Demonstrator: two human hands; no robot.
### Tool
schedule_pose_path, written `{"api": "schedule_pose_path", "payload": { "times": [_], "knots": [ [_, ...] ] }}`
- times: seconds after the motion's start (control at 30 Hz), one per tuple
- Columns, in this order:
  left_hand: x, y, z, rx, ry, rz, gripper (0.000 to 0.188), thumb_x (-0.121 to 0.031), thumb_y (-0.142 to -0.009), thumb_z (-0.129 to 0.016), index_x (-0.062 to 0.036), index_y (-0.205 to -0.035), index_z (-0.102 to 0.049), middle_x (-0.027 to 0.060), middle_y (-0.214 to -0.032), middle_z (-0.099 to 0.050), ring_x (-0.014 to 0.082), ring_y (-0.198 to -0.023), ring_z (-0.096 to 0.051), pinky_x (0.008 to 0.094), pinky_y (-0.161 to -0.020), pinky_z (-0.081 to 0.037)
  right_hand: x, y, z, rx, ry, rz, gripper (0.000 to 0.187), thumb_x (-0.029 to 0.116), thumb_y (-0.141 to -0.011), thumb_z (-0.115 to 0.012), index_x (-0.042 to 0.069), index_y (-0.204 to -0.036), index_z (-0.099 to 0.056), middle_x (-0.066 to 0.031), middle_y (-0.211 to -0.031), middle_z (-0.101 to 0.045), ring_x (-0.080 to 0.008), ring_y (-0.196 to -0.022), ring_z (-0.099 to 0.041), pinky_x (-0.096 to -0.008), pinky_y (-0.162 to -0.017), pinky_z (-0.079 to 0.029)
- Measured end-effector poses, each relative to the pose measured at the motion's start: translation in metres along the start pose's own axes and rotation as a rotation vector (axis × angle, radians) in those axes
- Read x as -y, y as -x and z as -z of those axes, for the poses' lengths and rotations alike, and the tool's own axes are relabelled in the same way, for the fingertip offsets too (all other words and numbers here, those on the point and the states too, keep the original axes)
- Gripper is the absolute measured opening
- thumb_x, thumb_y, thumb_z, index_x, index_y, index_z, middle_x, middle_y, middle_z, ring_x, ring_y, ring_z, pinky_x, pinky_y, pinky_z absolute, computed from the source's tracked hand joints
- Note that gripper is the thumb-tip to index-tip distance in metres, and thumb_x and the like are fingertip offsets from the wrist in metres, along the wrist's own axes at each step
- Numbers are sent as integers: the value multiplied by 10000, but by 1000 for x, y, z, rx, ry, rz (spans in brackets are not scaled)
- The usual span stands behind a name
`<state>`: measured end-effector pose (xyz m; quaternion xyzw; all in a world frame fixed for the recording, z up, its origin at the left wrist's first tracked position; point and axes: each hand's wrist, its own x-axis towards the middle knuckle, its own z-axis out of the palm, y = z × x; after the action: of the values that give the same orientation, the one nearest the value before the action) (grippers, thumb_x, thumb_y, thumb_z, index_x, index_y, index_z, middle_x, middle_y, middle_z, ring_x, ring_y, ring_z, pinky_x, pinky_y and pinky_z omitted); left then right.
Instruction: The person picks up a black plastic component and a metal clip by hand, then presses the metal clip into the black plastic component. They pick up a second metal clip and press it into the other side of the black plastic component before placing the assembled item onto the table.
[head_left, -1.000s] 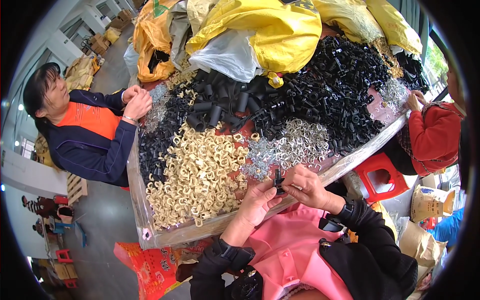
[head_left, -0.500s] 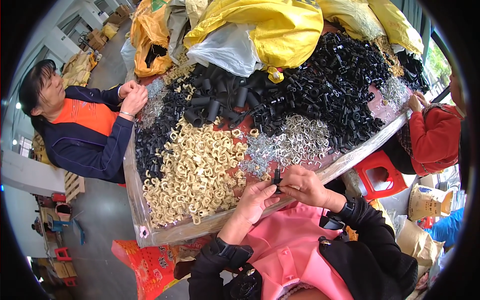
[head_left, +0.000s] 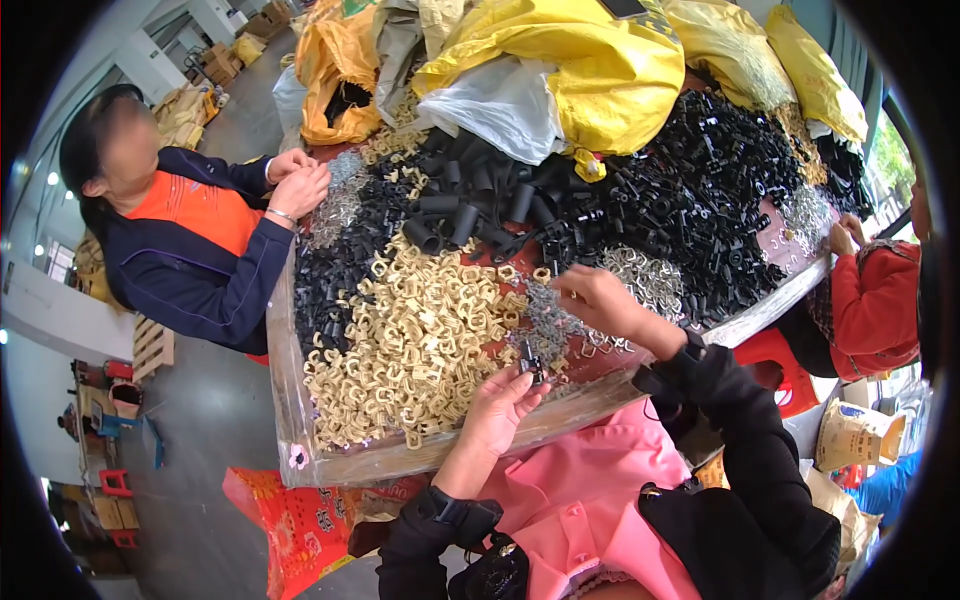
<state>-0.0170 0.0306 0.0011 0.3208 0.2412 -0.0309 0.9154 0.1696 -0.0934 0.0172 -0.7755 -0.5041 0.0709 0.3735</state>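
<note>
My left hand (head_left: pixel 495 412) is closed round a small black plastic fitting (head_left: pixel 532 368), held between thumb and fingers near the table's front edge. Farther forward, my right hand (head_left: pixel 603 299) is over a pile of tiny grey metal pieces (head_left: pixel 545 312); its fingers are bent together at the pile, and whatever they pinch is too small to make out. Beside my left hand spreads a large heap of beige plastic clips (head_left: pixel 400 350). Bent silvery metal hooks (head_left: pixel 645 282) lie on the far side of my right hand.
Black plastic parts (head_left: pixel 690 190) and black tubes (head_left: pixel 462 222) cover the back, below yellow sacks (head_left: pixel 570 70). A wooden rim (head_left: pixel 380 465) edges the table. One co-worker (head_left: pixel 190 230) handles pieces at the left; another (head_left: pixel 875 300) is at the right, near a red stool (head_left: pixel 790 385).
My right hand has left the black fitting and moved forward to the grey metal pieces. The left hand still holds the fitting, slightly lower. The whole view has shifted a little.
</note>
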Motion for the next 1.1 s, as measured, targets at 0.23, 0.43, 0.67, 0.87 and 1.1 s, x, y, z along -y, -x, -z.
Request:
{"api": "schedule_pose_path", "payload": {
  "times": [0.23, 0.43, 0.67, 0.87, 1.1],
  "knots": [
    [-4, 8, 3, -46, 35, -65, 163, -81, -789, -556, -17, -939, -551, 79, -883, -590, 184, -802, -589, 213, -644, -485, -25, -36, -15, 21, 369, 64, 106, 130, -758, -556, 40, -813, -561, -78, -692, -539, -193, -580, -526, -290, -517, -416],
    [-1, -2, 3, -31, 52, -94, 162, -78, -789, -550, -13, -936, -535, 129, -901, -589, 216, -804, -592, 245, -657, -495, 17, -1, 7, 216, -623, -137, 216, 229, -832, -507, 19, -804, -550, 4, -628, -506, -88, -568, -471, -248, -520, -387],
    [6, 4, -15, 68, 34, -48, 188, -100, -781, -571, -13, -943, -533, 124, -885, -590, 228, -802, -594, 243, -658, -497, 46, 22, 15, 347, -686, -156, 254, 244, -862, -464, 15, -785, -542, 34, -590, -448, -39, -578, -412, -213, -516, -363],
    [10, 13, -20, 94, 57, -44, 228, -78, -761, -594, 4, -966, -534, 98, -881, -590, 213, -772, -599, 227, -640, -494, 62, 33, 23, 458, -675, -290, 241, 223, -854, -479, -3, -815, -552, 19, -688, -513, -47, -650, -461, -208, -580, -399],
    [14, 13, -22, 137, 2, -27, 214, -112, -782, -569, -13, -968, -530, 109, -877, -590, 215, -804, -592, 245, -665, -498, 51, 54, 30, 238, -795, -204, 246, 229, -856, -479, 15, -744, -522, 38, -585, -423, -29, -546, -402, -212, -475, -353]
  ]
}}
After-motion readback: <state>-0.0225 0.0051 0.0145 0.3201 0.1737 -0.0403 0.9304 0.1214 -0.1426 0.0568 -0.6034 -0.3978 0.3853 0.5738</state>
